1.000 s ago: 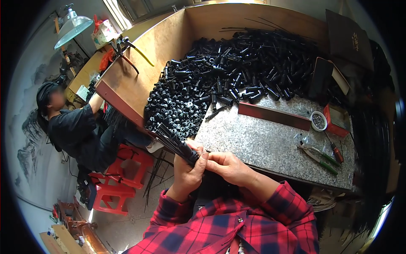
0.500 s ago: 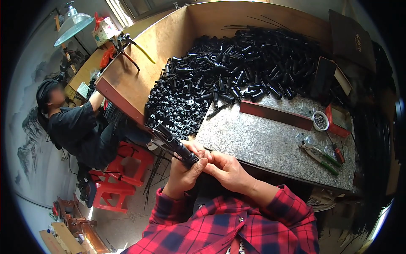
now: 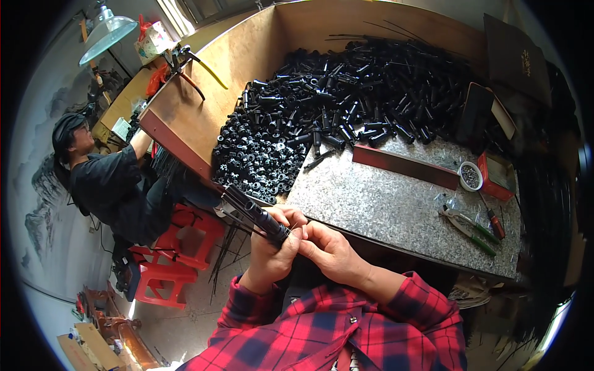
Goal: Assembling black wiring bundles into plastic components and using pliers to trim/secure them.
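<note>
My left hand (image 3: 272, 250) is wrapped round a black tubular part (image 3: 260, 216), which tilts up and away to the left. Several thin black rods or wires run along the tube and stick out past the hand. Close against its lower end, my right hand (image 3: 334, 248) pinches with thumb and forefinger; a fine strand seems to show between the fingertips, too small to name. Both hands meet just in front of the table's near edge. Beyond them lies a heap of black tubular parts (image 3: 383, 86), with small black ring-like pieces (image 3: 257, 161) at its left.
On the speckled tabletop (image 3: 371, 191) lie a long dark red bar (image 3: 405, 167), a white cup of small bits (image 3: 470, 176), green-handled pliers (image 3: 473, 232) and a screwdriver (image 3: 495, 224). Wooden boards (image 3: 247, 55) wall the heap. At left, a person (image 3: 117, 179) sits by red stools (image 3: 162, 281).
The tube and both hands have barely shifted. My right fingertips have moved slightly at the tube's lower end. The seated person's head has turned a little upward.
</note>
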`<action>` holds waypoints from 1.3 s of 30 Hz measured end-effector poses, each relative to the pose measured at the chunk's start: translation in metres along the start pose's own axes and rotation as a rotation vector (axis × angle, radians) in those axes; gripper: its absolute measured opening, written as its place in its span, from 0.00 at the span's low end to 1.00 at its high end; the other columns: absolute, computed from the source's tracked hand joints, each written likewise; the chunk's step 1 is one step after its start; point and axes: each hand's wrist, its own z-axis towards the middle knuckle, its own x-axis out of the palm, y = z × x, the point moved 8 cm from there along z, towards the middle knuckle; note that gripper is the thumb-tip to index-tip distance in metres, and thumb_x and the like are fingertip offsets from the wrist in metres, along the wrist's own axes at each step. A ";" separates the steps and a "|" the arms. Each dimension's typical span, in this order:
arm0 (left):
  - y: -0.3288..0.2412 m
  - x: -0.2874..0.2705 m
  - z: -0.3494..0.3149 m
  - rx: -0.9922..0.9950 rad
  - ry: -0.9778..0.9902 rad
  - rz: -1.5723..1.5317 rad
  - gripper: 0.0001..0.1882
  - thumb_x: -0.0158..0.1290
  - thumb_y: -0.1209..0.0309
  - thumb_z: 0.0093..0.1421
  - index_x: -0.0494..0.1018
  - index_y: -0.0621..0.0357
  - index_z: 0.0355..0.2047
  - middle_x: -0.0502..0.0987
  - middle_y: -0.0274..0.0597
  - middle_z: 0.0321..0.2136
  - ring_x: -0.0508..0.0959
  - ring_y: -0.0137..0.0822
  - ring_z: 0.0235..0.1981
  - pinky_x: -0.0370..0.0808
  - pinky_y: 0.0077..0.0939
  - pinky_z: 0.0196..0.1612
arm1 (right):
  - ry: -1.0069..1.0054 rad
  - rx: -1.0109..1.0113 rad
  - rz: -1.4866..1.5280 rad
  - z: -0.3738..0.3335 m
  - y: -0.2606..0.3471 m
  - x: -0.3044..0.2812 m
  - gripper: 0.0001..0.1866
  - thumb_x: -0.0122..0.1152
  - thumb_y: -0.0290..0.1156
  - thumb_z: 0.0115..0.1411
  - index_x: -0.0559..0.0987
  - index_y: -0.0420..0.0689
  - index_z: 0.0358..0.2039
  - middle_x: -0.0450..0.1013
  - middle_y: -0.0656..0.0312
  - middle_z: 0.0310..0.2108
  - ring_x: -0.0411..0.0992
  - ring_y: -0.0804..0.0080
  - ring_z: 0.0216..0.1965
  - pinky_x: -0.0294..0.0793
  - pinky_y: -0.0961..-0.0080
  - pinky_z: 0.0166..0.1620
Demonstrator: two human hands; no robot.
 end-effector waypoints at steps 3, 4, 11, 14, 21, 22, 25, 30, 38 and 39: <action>-0.001 0.002 0.001 -0.007 -0.004 0.034 0.14 0.49 0.82 0.57 0.57 0.55 0.37 0.69 0.46 0.37 0.71 0.30 0.30 0.71 0.27 0.38 | -0.043 -0.072 0.024 0.001 0.002 -0.005 0.09 0.55 0.34 0.63 0.71 0.41 0.33 0.64 0.72 0.26 0.60 0.87 0.29 0.64 0.85 0.33; -0.001 0.003 0.003 -0.006 -0.002 0.032 0.14 0.49 0.82 0.57 0.57 0.55 0.37 0.69 0.46 0.37 0.71 0.30 0.30 0.71 0.27 0.38 | -0.044 -0.068 0.019 0.002 0.004 -0.007 0.09 0.55 0.34 0.63 0.72 0.41 0.33 0.66 0.72 0.26 0.61 0.87 0.30 0.65 0.84 0.33; 0.001 -0.002 -0.004 0.048 -0.016 0.163 0.12 0.50 0.81 0.58 0.61 0.56 0.39 0.70 0.46 0.38 0.71 0.26 0.32 0.70 0.22 0.38 | -0.054 -0.070 -0.413 -0.004 0.027 -0.018 0.13 0.59 0.32 0.60 0.75 0.38 0.42 0.75 0.57 0.35 0.73 0.73 0.35 0.72 0.76 0.39; -0.014 -0.001 0.007 0.203 -0.080 0.330 0.07 0.53 0.79 0.57 0.68 0.59 0.35 0.72 0.42 0.39 0.72 0.25 0.34 0.70 0.21 0.39 | -0.241 0.036 -0.436 -0.038 0.048 -0.060 0.18 0.63 0.28 0.55 0.72 0.38 0.45 0.74 0.55 0.39 0.74 0.70 0.38 0.73 0.75 0.44; 0.014 0.001 0.005 -0.064 -0.093 -0.112 0.05 0.55 0.74 0.59 0.70 0.59 0.31 0.72 0.41 0.38 0.72 0.25 0.36 0.69 0.22 0.42 | -0.564 -0.033 -1.174 -0.129 0.118 -0.163 0.17 0.57 0.34 0.60 0.74 0.39 0.46 0.71 0.49 0.40 0.70 0.53 0.40 0.70 0.60 0.47; 0.018 0.006 0.004 -0.113 -0.093 -0.257 0.05 0.54 0.73 0.60 0.69 0.57 0.29 0.72 0.40 0.37 0.72 0.24 0.34 0.69 0.22 0.42 | -0.607 -0.058 -1.354 -0.141 0.131 -0.172 0.15 0.57 0.32 0.60 0.74 0.38 0.45 0.71 0.49 0.39 0.70 0.52 0.38 0.70 0.61 0.46; 0.023 0.013 0.006 -0.209 -0.044 -0.244 0.06 0.52 0.73 0.61 0.68 0.56 0.27 0.73 0.34 0.30 0.72 0.22 0.30 0.70 0.21 0.37 | -0.515 -0.143 -1.848 -0.171 0.142 -0.190 0.15 0.58 0.35 0.59 0.75 0.37 0.42 0.71 0.47 0.37 0.71 0.50 0.37 0.71 0.62 0.44; 0.021 0.020 0.012 0.013 -0.084 0.041 0.05 0.53 0.72 0.61 0.70 0.59 0.29 0.73 0.32 0.23 0.71 0.24 0.26 0.69 0.22 0.30 | -0.439 0.071 -1.933 -0.193 0.129 -0.214 0.16 0.59 0.40 0.59 0.76 0.37 0.36 0.72 0.46 0.34 0.71 0.49 0.36 0.71 0.60 0.40; 0.016 0.040 0.013 0.087 -0.009 0.086 0.10 0.55 0.70 0.59 0.64 0.61 0.31 0.63 0.43 0.21 0.64 0.42 0.22 0.64 0.34 0.28 | -0.407 0.094 -1.884 -0.193 0.126 -0.199 0.12 0.57 0.36 0.60 0.75 0.40 0.34 0.71 0.46 0.36 0.70 0.48 0.37 0.71 0.59 0.40; 0.016 0.040 0.012 0.087 -0.009 0.085 0.10 0.55 0.70 0.59 0.64 0.61 0.31 0.63 0.43 0.21 0.64 0.42 0.22 0.64 0.34 0.28 | -0.406 0.094 -1.885 -0.195 0.126 -0.198 0.12 0.57 0.36 0.60 0.75 0.40 0.34 0.71 0.46 0.36 0.70 0.48 0.37 0.71 0.59 0.40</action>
